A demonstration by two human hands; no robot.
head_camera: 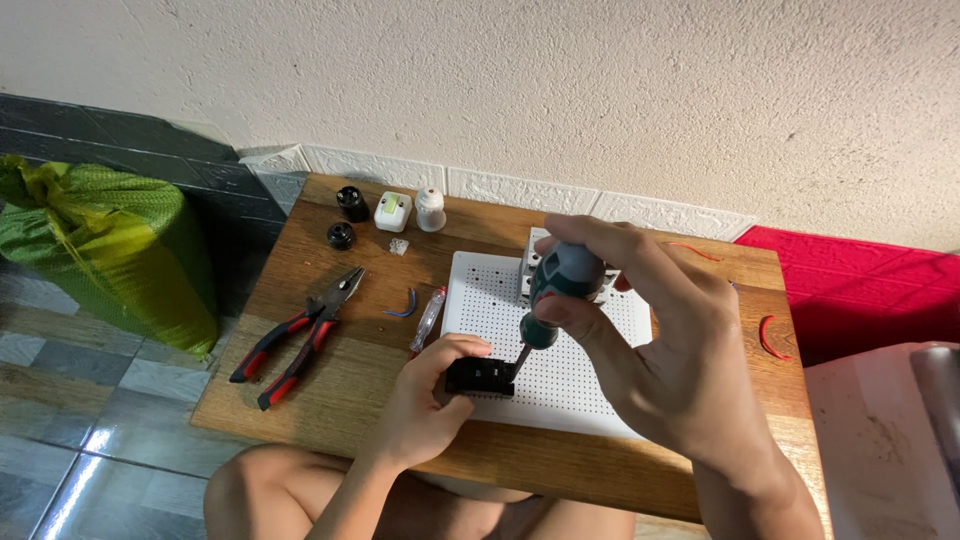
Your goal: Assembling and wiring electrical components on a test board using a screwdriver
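My left hand (425, 400) pinches a small black rectangular part (480, 377) against the near left corner of a white perforated board (560, 375). In my right hand (660, 350) is a screwdriver with a grey and teal handle (560, 285), held upright. Its metal tip comes down onto the right end of the black part. A white block at the board's far edge is mostly hidden behind the screwdriver handle.
On the low wooden table (330, 390) lie red and black pliers (300, 335), a small clear-handled screwdriver (427, 320), a bent blue wire (405, 305), two black round parts (345, 215), a white square part (392, 211) and a white lamp holder (430, 208). A green sack (100, 250) stands left; a red wire (768, 338) lies right.
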